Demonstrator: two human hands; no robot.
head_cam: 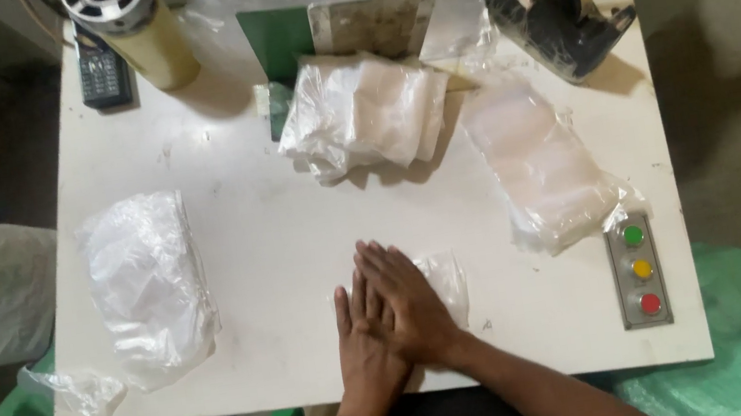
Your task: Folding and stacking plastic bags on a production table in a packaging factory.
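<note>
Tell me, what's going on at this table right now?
A person presses both hands flat, right hand laid over left hand, on a small clear plastic bag near the front edge of a white worktable. A crumpled clear plastic bundle lies to the left, a stack of clear packets sits at the middle back, and another flat clear stack lies to the right. A black tape dispenser stands at the back right, and a three-button panel is at the front right.
</note>
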